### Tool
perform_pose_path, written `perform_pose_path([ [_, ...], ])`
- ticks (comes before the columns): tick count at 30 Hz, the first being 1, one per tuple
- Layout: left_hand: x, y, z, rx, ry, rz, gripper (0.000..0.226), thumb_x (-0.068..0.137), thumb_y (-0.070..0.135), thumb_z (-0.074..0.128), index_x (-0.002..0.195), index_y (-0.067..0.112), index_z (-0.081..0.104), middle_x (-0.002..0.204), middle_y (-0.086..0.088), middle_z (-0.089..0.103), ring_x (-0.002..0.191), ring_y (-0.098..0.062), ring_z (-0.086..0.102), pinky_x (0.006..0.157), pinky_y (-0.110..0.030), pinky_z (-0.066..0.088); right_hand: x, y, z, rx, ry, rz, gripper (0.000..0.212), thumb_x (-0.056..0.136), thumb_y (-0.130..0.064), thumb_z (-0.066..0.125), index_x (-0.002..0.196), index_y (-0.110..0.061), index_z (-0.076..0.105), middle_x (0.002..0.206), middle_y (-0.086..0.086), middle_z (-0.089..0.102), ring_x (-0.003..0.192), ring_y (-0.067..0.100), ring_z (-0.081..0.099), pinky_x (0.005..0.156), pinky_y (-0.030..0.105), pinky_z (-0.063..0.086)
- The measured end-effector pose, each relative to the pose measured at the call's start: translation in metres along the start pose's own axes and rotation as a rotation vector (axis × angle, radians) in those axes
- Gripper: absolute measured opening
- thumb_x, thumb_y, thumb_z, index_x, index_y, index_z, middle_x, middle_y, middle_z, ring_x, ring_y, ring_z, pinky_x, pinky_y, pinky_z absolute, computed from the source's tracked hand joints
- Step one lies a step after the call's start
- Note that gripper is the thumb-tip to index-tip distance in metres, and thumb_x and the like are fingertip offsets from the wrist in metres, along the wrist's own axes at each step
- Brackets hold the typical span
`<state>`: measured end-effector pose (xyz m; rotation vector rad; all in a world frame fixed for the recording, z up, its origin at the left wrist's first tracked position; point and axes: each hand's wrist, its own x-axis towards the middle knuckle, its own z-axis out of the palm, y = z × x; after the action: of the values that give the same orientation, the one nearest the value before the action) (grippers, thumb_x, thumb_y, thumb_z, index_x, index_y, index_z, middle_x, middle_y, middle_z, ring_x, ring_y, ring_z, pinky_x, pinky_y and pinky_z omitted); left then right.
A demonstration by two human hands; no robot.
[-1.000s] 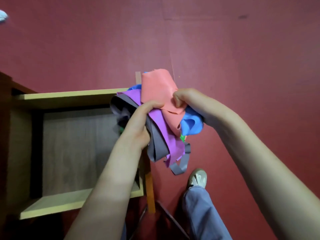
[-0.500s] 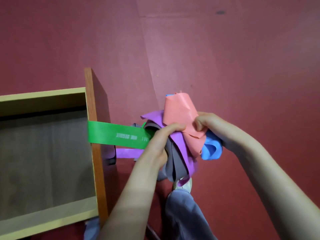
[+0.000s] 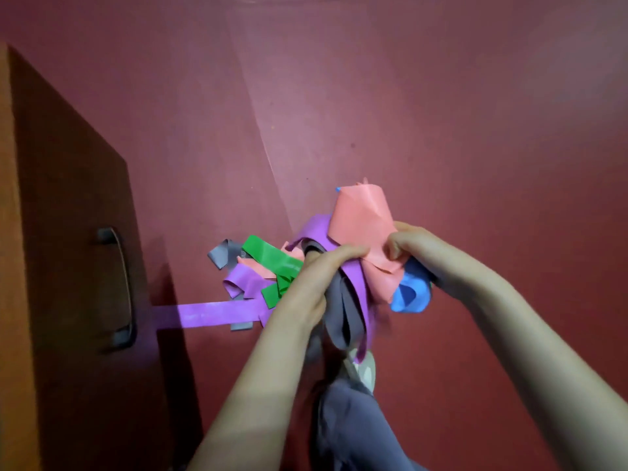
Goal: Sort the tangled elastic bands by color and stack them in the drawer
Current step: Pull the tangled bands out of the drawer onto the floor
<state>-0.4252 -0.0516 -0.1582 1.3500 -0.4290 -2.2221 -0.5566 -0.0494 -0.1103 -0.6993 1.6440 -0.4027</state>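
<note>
Elastic bands (image 3: 339,277) hang in one tangled bundle in the air in front of the person, held between both hands above a red floor (image 3: 441,113), to the right of the drawer front (image 3: 68,300). None of them lies in the drawer, whose inside is out of view.

The left hand (image 3: 306,283) grips the near left side of the bundle, its fingers curled round grey and purple loops and its thumb laid across the top toward the pink band (image 3: 360,219). The right hand (image 3: 418,249) pinches the lower edge of that pink band between thumb and curled fingers. The pink band stands up as a wide folded sheet at the far side of the tangle. A blue band (image 3: 411,295) bulges out just under the right hand.

Left of the left hand, loose ends stick out: a green band (image 3: 272,260), a grey band (image 3: 222,254) and short purple curls. One long purple band (image 3: 210,314) stretches flat leftward to the edge of the drawer front, near its metal handle (image 3: 119,283); shadow hides whether it is caught there.

Below the bundle, grey loops dangle over a light shoe (image 3: 365,368) and a grey trouser leg (image 3: 350,430).
</note>
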Motion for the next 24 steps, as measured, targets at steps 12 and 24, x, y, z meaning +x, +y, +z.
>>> perform_pose_path([
  [12,0.058,-0.080,-0.123,0.531,0.458,0.061,0.083,0.060,0.067,0.066,0.121,0.014,0.048,0.127,-0.011,0.057,0.117,-0.031,0.054,0.102,-0.047,0.042,0.069,0.088,0.024,-0.237,0.147,0.039,0.067,0.084,-0.042,0.054,0.142,-0.030,0.022,0.140,0.002,0.041,0.114,0.028,0.051,0.069,0.035,0.049],
  [24,0.063,-0.096,-0.126,0.337,0.507,0.244,0.035,0.091,0.004,0.045,0.125,0.006,0.039,0.081,-0.001,0.056,0.068,-0.018,0.052,0.064,-0.027,0.040,0.105,0.125,0.023,-0.209,0.422,-0.100,0.025,0.084,-0.015,0.053,0.108,-0.013,0.058,0.093,0.004,0.058,0.084,0.023,0.054,0.088,0.047,0.049],
])
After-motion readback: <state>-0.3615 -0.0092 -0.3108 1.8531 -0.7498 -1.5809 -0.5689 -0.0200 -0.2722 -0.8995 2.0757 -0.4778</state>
